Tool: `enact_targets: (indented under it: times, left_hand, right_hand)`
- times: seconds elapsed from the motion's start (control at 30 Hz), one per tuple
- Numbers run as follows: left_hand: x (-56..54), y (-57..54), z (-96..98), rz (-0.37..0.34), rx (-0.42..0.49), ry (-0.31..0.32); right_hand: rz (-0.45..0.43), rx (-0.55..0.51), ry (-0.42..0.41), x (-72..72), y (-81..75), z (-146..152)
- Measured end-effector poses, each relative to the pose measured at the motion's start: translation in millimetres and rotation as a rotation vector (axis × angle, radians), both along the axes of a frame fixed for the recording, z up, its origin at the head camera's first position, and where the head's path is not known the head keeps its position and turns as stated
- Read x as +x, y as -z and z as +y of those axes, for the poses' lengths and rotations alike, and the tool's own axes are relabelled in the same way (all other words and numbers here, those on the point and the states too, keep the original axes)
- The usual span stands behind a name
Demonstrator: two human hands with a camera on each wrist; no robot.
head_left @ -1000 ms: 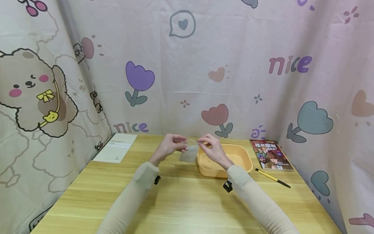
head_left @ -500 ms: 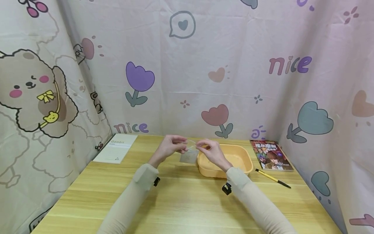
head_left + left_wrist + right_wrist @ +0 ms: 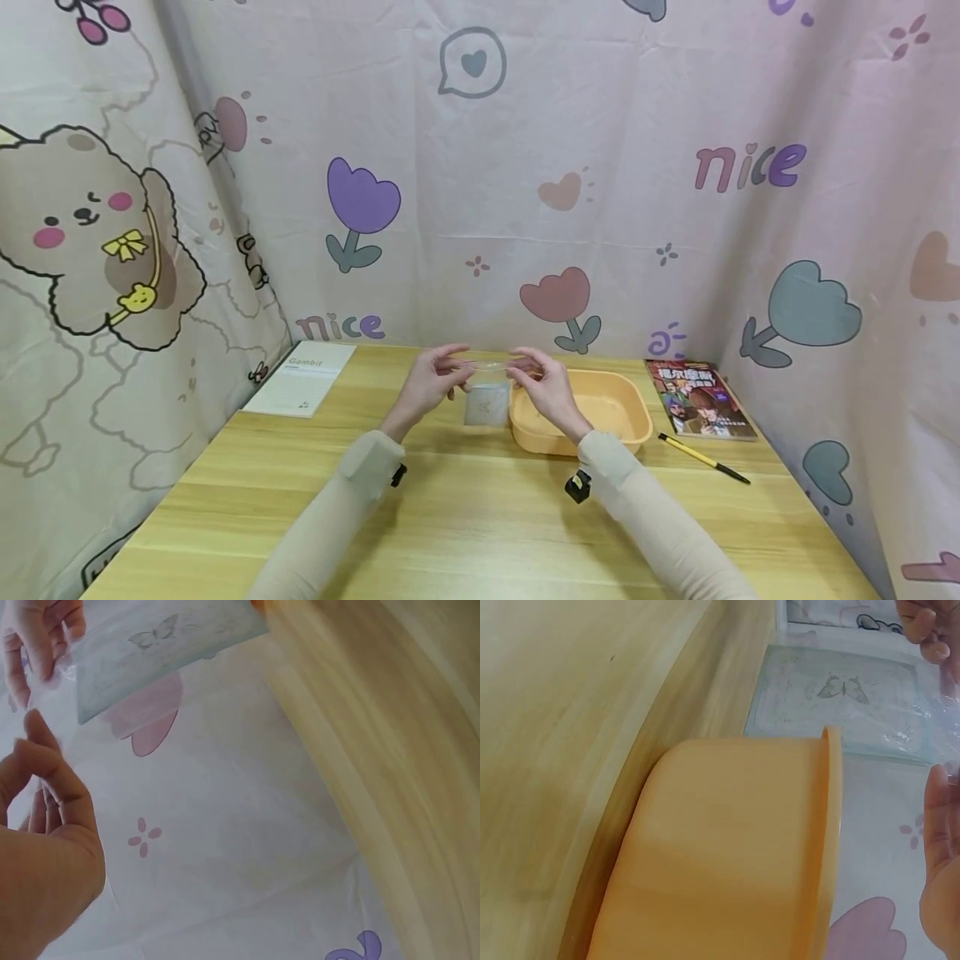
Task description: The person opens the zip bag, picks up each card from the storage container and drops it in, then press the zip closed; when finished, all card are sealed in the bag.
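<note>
A clear plastic bag (image 3: 486,405) hangs between my two hands, its top edge drawn into a nearly straight line. A butterfly figure shows on its pale grey-green square panel (image 3: 840,697) in the right wrist view; whether the panel is print or a separate insert, I cannot tell. My left hand (image 3: 431,379) pinches the bag's left top corner between thumb and fingers. The opposite corner is pinched by my right hand (image 3: 546,387). In the left wrist view the left hand (image 3: 56,817) is near and the right hand (image 3: 41,634) lies beyond.
A yellow-orange plastic basin (image 3: 611,408) stands on the wooden table (image 3: 480,517), just below my right hand. To its right lie a comic-style book (image 3: 699,400) and a yellow-black pen (image 3: 703,457). A white notepad (image 3: 300,379) lies far left; patterned curtains (image 3: 465,183) enclose the table.
The bag's top, earlier spread in a curved loop, is now pulled flat and straight. More of its panel shows below my hands. My right hand first shifted slightly left; both still hold the bag.
</note>
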State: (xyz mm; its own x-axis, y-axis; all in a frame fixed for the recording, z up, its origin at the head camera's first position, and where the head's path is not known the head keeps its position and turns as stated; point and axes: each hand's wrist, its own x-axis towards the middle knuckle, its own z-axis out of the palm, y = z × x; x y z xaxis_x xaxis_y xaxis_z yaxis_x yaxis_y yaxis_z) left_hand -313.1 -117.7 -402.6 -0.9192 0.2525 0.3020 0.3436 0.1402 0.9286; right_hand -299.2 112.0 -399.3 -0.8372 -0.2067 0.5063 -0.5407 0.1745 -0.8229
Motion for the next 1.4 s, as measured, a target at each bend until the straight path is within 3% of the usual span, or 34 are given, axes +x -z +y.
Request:
enact_targets:
  times: [0.17,0.37,0.47,0.63,0.77,1.07,1.4]
  left_hand:
    - [1.6,4.5,-3.6,-0.021,0.028,-0.051]
    - [2.4,7.1,-8.5,-0.023,0.04,-0.023]
    - [3.2,7.3,-9.4,-0.002,0.035,-0.03]
    - [3.7,7.8,-8.8,0.032,0.05,-0.056]
    - [4.1,7.5,-5.6,0.064,0.072,-0.061]
    - [3.3,10.2,-0.6,0.141,-0.063,-0.079]
    - [2.3,18.6,4.6,0.231,-0.043,-0.12]
  right_hand:
    - [-0.044,-0.047,-0.007,-1.4,1.3,1]
    - [-0.051,-0.021,0.024,-12.9,12.8,3]
    - [-0.046,-0.011,0.036,-21.0,21.4,4]
    - [-0.022,0.007,0.03,-21.3,22.6,2]
    - [0.016,0.079,0.037,-20.9,22.7,0]
    - [-0.008,0.16,0.075,-20.1,24.3,-3]
    - [-0.025,0.169,0.063,-18.7,24.9,-7]
